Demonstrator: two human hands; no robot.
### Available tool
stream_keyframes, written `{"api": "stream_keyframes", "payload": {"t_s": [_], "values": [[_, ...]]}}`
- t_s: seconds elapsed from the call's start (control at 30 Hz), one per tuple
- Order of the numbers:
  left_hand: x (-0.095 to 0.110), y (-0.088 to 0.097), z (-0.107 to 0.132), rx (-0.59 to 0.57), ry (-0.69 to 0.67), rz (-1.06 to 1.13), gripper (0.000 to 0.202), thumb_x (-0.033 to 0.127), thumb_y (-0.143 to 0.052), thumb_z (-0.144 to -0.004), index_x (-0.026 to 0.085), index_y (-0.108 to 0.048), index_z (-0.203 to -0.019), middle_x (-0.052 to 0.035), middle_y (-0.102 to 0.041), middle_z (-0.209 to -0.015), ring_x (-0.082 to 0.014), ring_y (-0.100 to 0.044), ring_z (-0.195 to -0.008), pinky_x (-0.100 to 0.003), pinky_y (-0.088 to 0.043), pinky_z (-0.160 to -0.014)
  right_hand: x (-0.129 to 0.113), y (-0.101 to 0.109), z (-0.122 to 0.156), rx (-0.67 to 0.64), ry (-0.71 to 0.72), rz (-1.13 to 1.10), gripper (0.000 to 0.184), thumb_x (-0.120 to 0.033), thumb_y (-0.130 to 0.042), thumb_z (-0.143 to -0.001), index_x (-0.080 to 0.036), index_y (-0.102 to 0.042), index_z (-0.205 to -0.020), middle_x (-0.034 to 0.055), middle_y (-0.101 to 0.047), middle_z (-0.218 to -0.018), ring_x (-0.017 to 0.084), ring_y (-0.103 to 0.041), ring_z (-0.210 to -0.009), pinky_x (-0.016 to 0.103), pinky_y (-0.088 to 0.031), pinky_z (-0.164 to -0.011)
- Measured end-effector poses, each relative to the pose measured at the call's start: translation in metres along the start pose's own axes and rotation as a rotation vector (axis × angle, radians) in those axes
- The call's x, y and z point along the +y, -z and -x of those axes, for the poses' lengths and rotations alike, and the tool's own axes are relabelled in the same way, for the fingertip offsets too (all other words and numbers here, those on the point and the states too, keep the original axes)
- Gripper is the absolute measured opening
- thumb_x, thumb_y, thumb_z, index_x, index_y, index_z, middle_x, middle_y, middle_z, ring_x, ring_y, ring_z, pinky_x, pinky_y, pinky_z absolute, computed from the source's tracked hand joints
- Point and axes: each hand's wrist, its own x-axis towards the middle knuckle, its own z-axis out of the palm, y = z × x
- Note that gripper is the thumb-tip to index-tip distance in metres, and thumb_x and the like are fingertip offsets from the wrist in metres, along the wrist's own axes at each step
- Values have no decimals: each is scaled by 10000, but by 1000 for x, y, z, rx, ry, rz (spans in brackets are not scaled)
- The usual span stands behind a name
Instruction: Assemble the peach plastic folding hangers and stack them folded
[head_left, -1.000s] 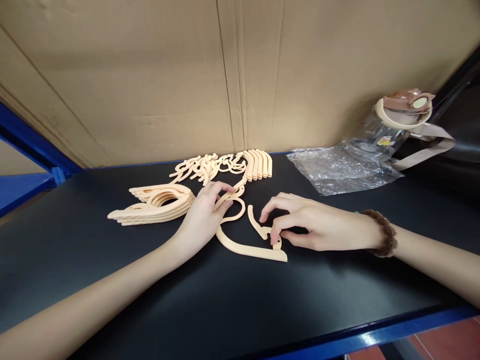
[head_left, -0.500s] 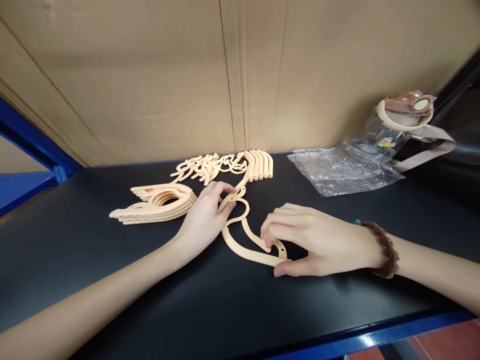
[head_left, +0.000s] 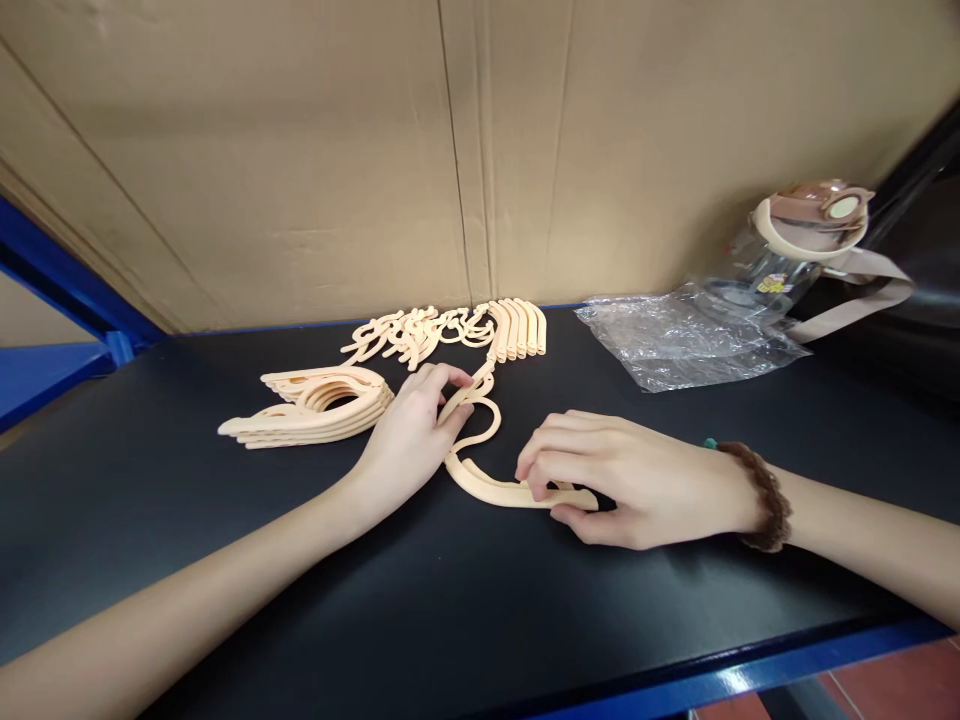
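Observation:
A cream plastic folding hanger (head_left: 487, 492) lies in front of me, its curved hook (head_left: 495, 420) showing between my hands. My left hand (head_left: 409, 425) pinches one slim arm of it between thumb and fingers. At the other end, my right hand (head_left: 600, 480) has its thumb and fingertips around two arm pieces that lie together; its fingers partly cover them. A stack of folded hanger arms (head_left: 315, 425) sits left of my left hand. Behind it lies a loose heap of hanger hooks (head_left: 412, 335), beside a row of curved arm pieces (head_left: 517, 330).
A crinkled clear plastic bag (head_left: 675, 340) lies at the back right. Next to it stands a clear bottle with a brown lid (head_left: 795, 245) and a strap. A cardboard wall (head_left: 300, 170) closes off the back of the black tabletop (head_left: 360, 620), and a blue rail (head_left: 735, 675) edges the front.
The hanger's upper right arm piece has swung down against the lower one, closing the gap between them. My right hand's fingers have drawn in on both. My left hand has stayed put.

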Motion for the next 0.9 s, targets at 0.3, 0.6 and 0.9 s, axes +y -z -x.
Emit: {"api": "stream_keyframes", "payload": {"t_s": [0.3, 0.6, 0.9], "values": [[1, 1, -1, -27, -33, 12, 143, 262, -541, -867, 209, -579, -995, -15, -596, -950, -192, -539, -860, -334, -433, -762, 8, -1, 0, 66, -21, 19, 171, -50, -468, -867, -188, -555, -920, 37, -630, -1051, 158, -513, -972, 293, -408, -878], [-2, -1, 1, -87, -128, 70, 129, 313, -567, -857, 243, -600, -960, 12, -599, -948, -175, -522, -848, -336, -438, -776, 26, -3, 1, 146, -68, 241, 219, -42, -424, -891, -182, -587, -932, 46, -651, -1042, 185, -548, -955, 335, -411, -848], [-1, 0, 1, -107, -179, 90, 291, 167, -318, -920, 232, -595, -982, -15, -612, -978, -188, -539, -967, -367, -433, -883, 36, -3, 2, 166, -100, 430, 230, -51, -416, -897, -167, -606, -955, 53, -645, -982, 194, -553, -889, 344, -413, -840]]}}
